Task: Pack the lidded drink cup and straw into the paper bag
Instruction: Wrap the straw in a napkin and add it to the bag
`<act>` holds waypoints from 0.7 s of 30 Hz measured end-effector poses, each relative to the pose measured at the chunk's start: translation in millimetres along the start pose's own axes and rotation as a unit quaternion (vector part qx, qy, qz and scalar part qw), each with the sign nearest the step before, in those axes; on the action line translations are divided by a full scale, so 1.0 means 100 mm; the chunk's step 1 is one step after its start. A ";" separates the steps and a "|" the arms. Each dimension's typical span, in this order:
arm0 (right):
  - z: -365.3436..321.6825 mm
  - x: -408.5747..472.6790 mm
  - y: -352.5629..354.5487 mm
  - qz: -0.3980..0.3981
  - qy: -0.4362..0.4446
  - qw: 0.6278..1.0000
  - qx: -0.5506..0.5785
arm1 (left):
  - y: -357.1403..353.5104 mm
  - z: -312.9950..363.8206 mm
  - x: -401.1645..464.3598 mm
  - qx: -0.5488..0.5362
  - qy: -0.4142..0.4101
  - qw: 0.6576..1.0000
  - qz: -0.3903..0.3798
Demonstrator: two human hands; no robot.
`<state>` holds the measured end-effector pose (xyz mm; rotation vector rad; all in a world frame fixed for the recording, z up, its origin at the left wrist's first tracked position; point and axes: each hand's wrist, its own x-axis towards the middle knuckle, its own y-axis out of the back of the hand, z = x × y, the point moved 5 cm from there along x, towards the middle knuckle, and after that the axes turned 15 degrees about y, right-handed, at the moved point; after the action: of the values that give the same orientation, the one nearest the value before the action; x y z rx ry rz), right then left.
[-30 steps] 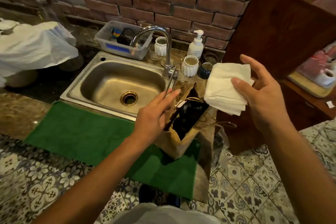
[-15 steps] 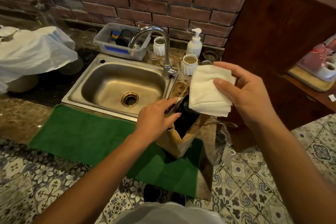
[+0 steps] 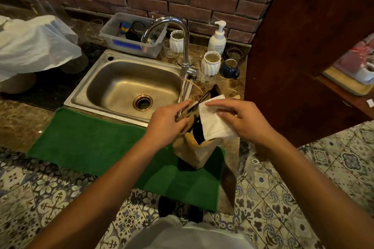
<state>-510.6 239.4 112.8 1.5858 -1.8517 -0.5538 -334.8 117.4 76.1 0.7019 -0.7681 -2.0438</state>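
Note:
A brown paper bag (image 3: pixel 194 152) stands open on the green mat (image 3: pixel 97 143) at the counter's front right. Something dark (image 3: pixel 197 133) fills its inside; I cannot tell the cup's lid from here. My left hand (image 3: pixel 168 123) grips the bag's left rim, next to a thin wrapped straw (image 3: pixel 192 106) that sticks up out of the mouth. My right hand (image 3: pixel 244 121) pinches a folded white napkin (image 3: pixel 214 121), whose lower end is over the bag's opening.
A steel sink (image 3: pixel 125 85) with a curved tap (image 3: pixel 182 40) lies behind the bag. White ribbed cups (image 3: pixel 211 63), a soap pump bottle (image 3: pixel 218 38) and a plastic tub (image 3: pixel 129 38) stand along the brick wall. A dark wooden panel (image 3: pixel 303 46) rises at the right.
My right hand has carried the napkin down and left, from beside the bag to its mouth. My left hand has closed from an open reach onto the bag's rim.

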 end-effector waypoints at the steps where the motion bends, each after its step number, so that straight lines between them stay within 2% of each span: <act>1: 0.01 0.03 -0.04 -0.004 0.004 1.000 -0.008 | 0.00 -0.01 0.01 -0.004 0.000 1.000 0.003; 7: 0.09 0.14 -0.23 -0.099 -0.031 0.993 -0.061 | 0.02 -0.18 0.05 -0.052 0.026 0.998 -0.012; 11: 0.14 0.34 -0.37 -0.209 -0.044 0.975 -0.057 | -0.01 -0.25 0.06 -0.086 0.023 0.996 -0.017; 14: 0.25 0.48 -0.57 -0.281 -0.097 0.954 -0.049 | -0.04 -0.26 0.06 -0.100 0.020 0.995 -0.013; 21: 0.47 0.49 -0.84 -0.325 -0.192 0.926 -0.010 | -0.02 -0.37 0.08 -0.104 0.031 0.994 0.003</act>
<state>-487.2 171.6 32.3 2.2015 -1.5239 -1.2442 -313.6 101.7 48.6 0.6390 -0.5112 -2.0515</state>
